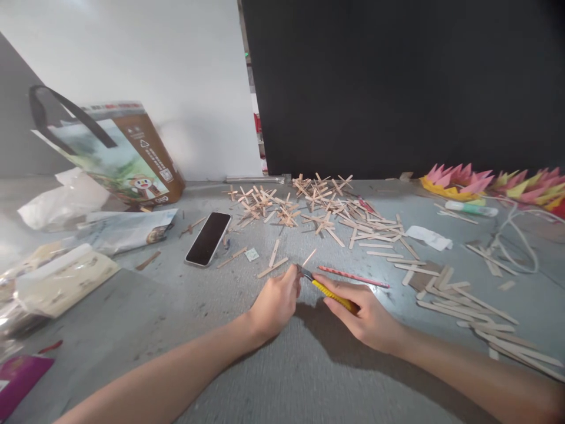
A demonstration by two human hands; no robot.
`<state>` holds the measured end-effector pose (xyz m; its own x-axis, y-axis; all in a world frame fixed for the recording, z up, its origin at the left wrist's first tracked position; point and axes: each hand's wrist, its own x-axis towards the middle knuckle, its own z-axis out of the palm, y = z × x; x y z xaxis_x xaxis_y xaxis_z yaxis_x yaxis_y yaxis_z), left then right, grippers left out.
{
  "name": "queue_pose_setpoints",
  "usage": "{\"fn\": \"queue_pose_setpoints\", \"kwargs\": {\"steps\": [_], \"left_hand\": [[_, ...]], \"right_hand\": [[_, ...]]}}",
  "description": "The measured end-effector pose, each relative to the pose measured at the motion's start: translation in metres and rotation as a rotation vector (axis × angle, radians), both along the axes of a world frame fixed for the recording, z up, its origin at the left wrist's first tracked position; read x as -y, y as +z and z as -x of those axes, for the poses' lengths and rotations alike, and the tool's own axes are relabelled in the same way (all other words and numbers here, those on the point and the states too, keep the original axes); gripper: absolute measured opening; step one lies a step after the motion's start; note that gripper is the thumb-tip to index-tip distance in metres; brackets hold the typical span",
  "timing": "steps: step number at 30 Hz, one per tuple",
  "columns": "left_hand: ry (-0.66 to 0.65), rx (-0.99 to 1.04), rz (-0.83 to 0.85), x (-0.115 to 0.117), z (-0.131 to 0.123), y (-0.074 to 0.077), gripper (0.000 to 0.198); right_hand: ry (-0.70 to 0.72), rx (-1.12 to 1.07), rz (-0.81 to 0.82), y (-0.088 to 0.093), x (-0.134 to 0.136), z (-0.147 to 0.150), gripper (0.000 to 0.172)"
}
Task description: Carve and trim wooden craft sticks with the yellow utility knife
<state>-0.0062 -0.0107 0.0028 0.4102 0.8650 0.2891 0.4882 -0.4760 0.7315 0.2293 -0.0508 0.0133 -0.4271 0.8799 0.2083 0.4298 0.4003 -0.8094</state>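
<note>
My right hand (366, 315) is closed round a yellow utility knife (332, 294), whose blade tip points left toward my left hand (277, 300). My left hand is curled into a pinch on a thin wooden stick (309, 257) that slants up and right from its fingertips. Both hands rest low over the grey table (185, 318), nearly touching. A red pencil (353, 277) lies just beyond the knife.
Piles of crossed wooden sticks (309, 206) and loose flat sticks (468, 306) cover the far and right table. A black phone (208, 238) lies left of centre. A brown paper bag (119, 153), plastic packets (66, 277), paper flowers (494, 182) and a white cable (516, 247) sit around.
</note>
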Motion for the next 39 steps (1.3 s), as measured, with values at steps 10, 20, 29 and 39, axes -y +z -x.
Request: {"fn": "queue_pose_setpoints", "kwargs": {"steps": [10, 20, 29, 39], "left_hand": [[0.019, -0.012, 0.045, 0.0016, -0.0023, 0.0006, 0.023], [0.043, -0.026, 0.100, 0.0046, -0.0041, 0.0053, 0.023], [0.047, -0.032, 0.096, 0.0048, -0.0038, 0.0048, 0.023], [0.059, -0.074, 0.082, 0.0053, -0.0036, 0.0021, 0.021]], "right_hand": [[0.002, -0.037, 0.028, -0.0012, -0.0013, -0.0011, 0.050], [0.001, -0.069, 0.083, 0.0002, -0.0011, -0.0021, 0.051], [0.007, -0.077, 0.105, -0.0009, -0.0020, -0.0034, 0.051], [0.024, -0.101, 0.119, -0.0019, -0.0028, -0.0030, 0.050]]}}
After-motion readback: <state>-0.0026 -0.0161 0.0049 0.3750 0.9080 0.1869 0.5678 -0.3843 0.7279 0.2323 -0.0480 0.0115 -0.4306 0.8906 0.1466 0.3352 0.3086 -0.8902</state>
